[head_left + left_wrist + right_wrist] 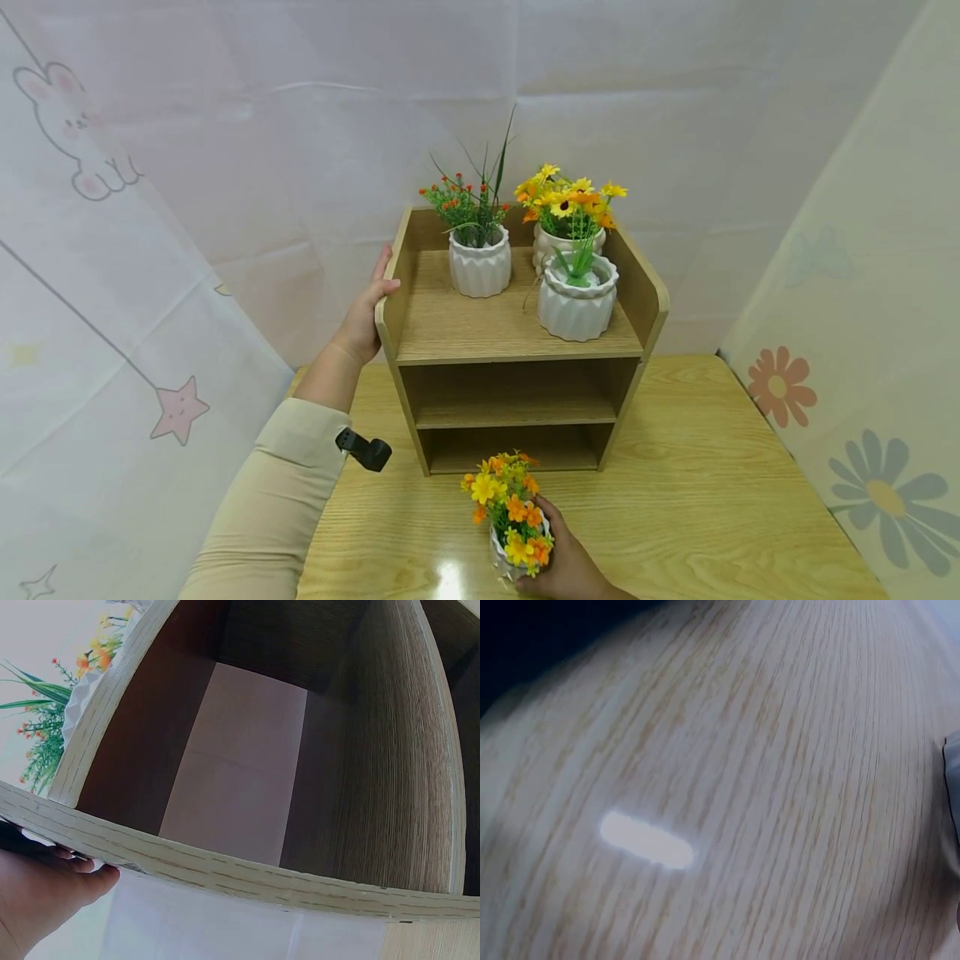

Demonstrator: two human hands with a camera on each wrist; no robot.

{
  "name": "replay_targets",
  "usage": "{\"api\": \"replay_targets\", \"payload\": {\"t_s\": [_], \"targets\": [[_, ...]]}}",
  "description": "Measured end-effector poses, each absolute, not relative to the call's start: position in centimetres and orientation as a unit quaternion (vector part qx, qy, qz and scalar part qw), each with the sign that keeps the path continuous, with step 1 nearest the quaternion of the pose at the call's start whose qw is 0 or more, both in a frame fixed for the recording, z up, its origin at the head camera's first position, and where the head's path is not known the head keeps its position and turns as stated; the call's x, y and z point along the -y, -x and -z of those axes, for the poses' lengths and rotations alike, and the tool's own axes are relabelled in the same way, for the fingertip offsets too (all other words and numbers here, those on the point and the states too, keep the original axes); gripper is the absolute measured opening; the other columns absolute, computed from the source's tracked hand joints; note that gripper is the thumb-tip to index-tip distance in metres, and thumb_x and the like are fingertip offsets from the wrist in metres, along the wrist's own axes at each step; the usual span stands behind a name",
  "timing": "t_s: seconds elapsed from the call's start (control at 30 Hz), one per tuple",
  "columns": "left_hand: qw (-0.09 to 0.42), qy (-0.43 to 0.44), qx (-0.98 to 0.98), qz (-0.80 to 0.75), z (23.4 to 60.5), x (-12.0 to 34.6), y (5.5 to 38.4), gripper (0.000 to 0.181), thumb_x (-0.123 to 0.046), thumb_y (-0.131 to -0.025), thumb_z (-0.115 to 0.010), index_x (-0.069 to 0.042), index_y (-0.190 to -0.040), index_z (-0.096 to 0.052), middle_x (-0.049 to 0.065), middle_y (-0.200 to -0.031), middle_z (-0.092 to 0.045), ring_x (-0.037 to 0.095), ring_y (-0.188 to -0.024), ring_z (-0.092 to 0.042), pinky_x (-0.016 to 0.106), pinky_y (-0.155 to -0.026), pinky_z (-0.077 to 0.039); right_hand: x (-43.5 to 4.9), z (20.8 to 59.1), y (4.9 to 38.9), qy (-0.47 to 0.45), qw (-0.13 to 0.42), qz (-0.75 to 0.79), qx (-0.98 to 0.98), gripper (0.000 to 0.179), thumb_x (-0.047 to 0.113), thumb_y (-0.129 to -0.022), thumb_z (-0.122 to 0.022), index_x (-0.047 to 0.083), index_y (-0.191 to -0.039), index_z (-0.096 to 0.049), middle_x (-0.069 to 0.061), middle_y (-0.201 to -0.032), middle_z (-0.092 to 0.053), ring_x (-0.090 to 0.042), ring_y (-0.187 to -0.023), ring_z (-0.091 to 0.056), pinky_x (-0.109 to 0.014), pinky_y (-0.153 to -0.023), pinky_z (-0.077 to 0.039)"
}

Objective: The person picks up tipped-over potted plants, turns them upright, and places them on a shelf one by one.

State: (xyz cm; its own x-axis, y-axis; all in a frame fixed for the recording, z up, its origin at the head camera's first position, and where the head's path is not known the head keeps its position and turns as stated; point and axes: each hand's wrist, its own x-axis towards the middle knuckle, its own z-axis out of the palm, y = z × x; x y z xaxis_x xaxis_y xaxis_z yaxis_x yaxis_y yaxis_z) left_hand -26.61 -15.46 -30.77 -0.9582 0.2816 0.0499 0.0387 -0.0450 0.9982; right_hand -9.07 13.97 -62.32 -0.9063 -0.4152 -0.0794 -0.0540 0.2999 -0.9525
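A small wooden shelf (480, 333) stands on the table. At its left side panel my left hand (366, 315) grips, with fingers along the outside and the thumb at the rim. The left wrist view shows this hand (49, 896) against the panel's edge. My right hand (566, 562) holds a white pot of yellow and orange flowers (510, 512) low in front of the shelf. Whether that pot touches the table is unclear. On the shelf's top board stand a pot with red flowers (480, 262), a pot with yellow flowers (551, 242) and a white pot with a green sprig (577, 304).
Two lower compartments (517, 392) of the shelf face me. The wooden table (697, 483) spreads around its base. Printed cloth (300, 150) hangs behind and at both sides. A grey edge (952, 772) shows at the right of the right wrist view.
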Motion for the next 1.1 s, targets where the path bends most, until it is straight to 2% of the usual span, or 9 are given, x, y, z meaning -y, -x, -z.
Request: {"api": "replay_targets", "payload": {"t_s": [0.07,0.13,0.23,0.27,0.33,0.4,0.7,0.87,1.1], "targets": [[0.084,-0.117,-0.685,-0.714,30.8,15.5,26.6,0.078,-0.03,-0.091,-0.031,-0.041,-0.155,0.011,-0.002,-0.166,0.006,0.036,-0.145,-0.012,0.054,-0.114,-0.014,-13.9,62.4,9.0,0.142,0.151,0.568,-0.796,0.112,0.026,-0.072,-0.087,0.013,-0.154,-0.01,-0.04,-0.148,-0.025,-0.054,-0.127,-0.044,-0.032,-0.087,-0.051],[0.083,-0.117,-0.685,-0.714,30.8,15.4,26.6,0.078,-0.029,-0.091,-0.031,-0.041,-0.155,0.011,-0.002,-0.166,0.006,0.035,-0.145,-0.012,0.054,-0.114,-0.014,-13.7,62.4,8.9,0.132,0.148,0.567,-0.8,0.112,0.026,-0.071,-0.088,0.012,-0.153,-0.013,-0.037,-0.148,-0.029,-0.053,-0.128,-0.044,-0.034,-0.091,-0.051],[0.082,-0.116,-0.685,-0.715,30.8,15.4,26.5,0.078,-0.029,-0.091,-0.031,-0.041,-0.155,0.011,-0.002,-0.166,0.007,0.035,-0.145,-0.012,0.053,-0.114,-0.014,-13.2,62.1,8.8,0.104,0.148,0.573,-0.799,0.111,0.026,-0.068,-0.089,0.014,-0.152,-0.018,-0.031,-0.15,-0.034,-0.049,-0.132,-0.043,-0.045,-0.101,-0.046],[0.083,-0.115,-0.685,-0.715,30.9,15.4,26.5,0.078,-0.029,-0.091,-0.031,-0.042,-0.155,0.011,-0.003,-0.166,0.006,0.035,-0.145,-0.012,0.053,-0.114,-0.014,-13.1,62.0,8.8,0.097,0.144,0.573,-0.801,0.11,0.026,-0.067,-0.09,0.014,-0.152,-0.02,-0.03,-0.15,-0.034,-0.049,-0.133,-0.041,-0.053,-0.103,-0.043],[0.083,-0.114,-0.684,-0.715,30.9,15.4,26.6,0.077,-0.029,-0.091,-0.031,-0.043,-0.155,0.01,-0.003,-0.166,0.006,0.035,-0.145,-0.013,0.052,-0.114,-0.015,-12.8,61.7,8.8,0.082,0.135,0.57,-0.806,0.11,0.028,-0.064,-0.091,0.018,-0.151,-0.024,-0.026,-0.152,-0.036,-0.048,-0.135,-0.039,-0.065,-0.103,-0.035],[0.083,-0.114,-0.684,-0.715,30.9,15.4,26.6,0.077,-0.029,-0.091,-0.031,-0.044,-0.155,0.009,-0.002,-0.166,0.005,0.034,-0.144,-0.014,0.05,-0.113,-0.016,-12.6,61.3,8.9,0.075,0.123,0.57,-0.809,0.11,0.028,-0.062,-0.092,0.019,-0.151,-0.027,-0.023,-0.152,-0.037,-0.047,-0.136,-0.037,-0.07,-0.103,-0.031],[0.079,-0.112,-0.688,-0.713,31.0,15.5,26.8,0.077,-0.029,-0.091,-0.031,-0.043,-0.155,0.009,-0.002,-0.166,0.005,0.035,-0.143,-0.015,0.05,-0.113,-0.017,-11.8,57.4,9.6,0.073,0.083,0.587,-0.802,0.108,0.017,-0.06,-0.092,0.023,-0.15,-0.033,-0.019,-0.148,-0.044,-0.046,-0.135,-0.039,-0.07,-0.105,-0.029],[0.082,-0.111,-0.688,-0.712,30.8,15.4,26.7,0.076,-0.029,-0.091,-0.031,-0.045,-0.155,0.008,-0.006,-0.166,0.01,0.033,-0.147,-0.01,0.054,-0.116,-0.012,-11.2,54.8,10.0,0.08,0.064,0.587,-0.803,0.109,0.016,-0.058,-0.093,0.024,-0.149,-0.034,-0.017,-0.147,-0.046,-0.045,-0.134,-0.041,-0.07,-0.105,-0.029],[0.081,-0.104,-0.69,-0.711,30.8,15.5,26.7,0.076,-0.029,-0.091,-0.031,-0.048,-0.154,0.006,-0.003,-0.166,0.008,0.036,-0.143,-0.016,0.054,-0.113,-0.016,-10.4,50.9,10.3,0.082,0.063,0.6,-0.793,0.11,0.016,-0.058,-0.093,0.034,-0.149,-0.033,-0.014,-0.148,-0.046,-0.043,-0.133,-0.043,-0.069,-0.103,-0.033]]}}
